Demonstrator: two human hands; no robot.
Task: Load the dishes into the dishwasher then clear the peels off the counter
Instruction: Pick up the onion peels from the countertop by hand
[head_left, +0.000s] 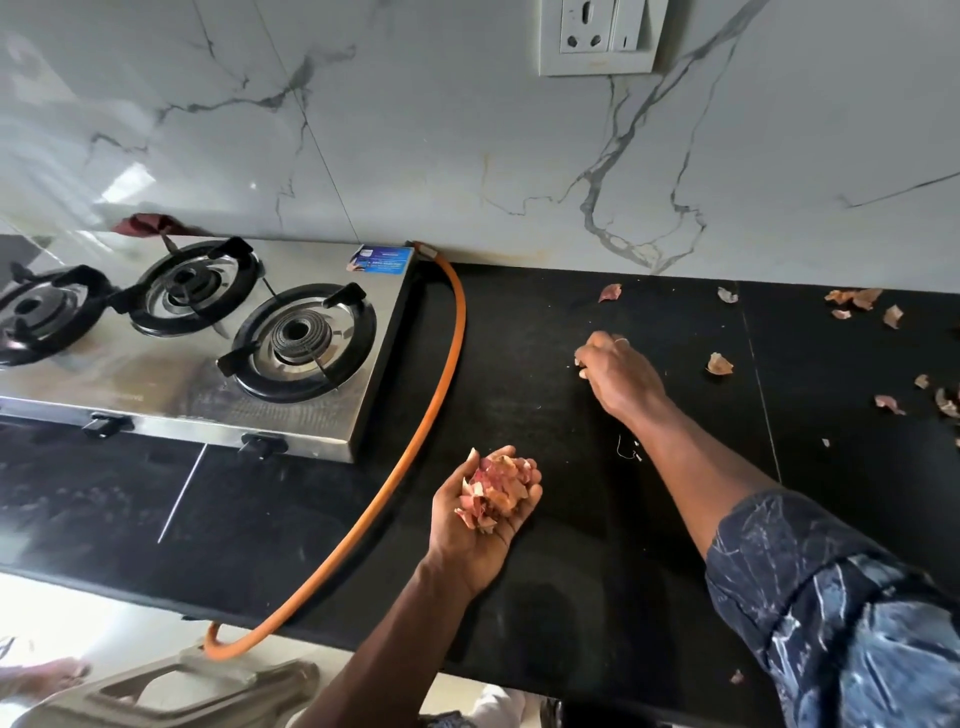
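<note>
My left hand (480, 525) is palm up over the black counter (561, 545), fingers curled round a heap of pink and tan onion peels (496, 493). My right hand (621, 376) reaches across the counter, knuckles up, fingertips bent down and pinching at a small pale bit on the surface by its fingertips. Loose peels lie further right: one (720, 364) just beyond my right hand, one (609, 292) near the wall, and several at the far right (857, 301). No dishes or dishwasher are in view.
A steel three-burner gas stove (202, 332) fills the left of the counter. Its orange gas hose (415, 462) curves down across the counter and over the front edge. A marble wall with a socket (597, 36) rises behind. A plastic stool (182, 691) stands below.
</note>
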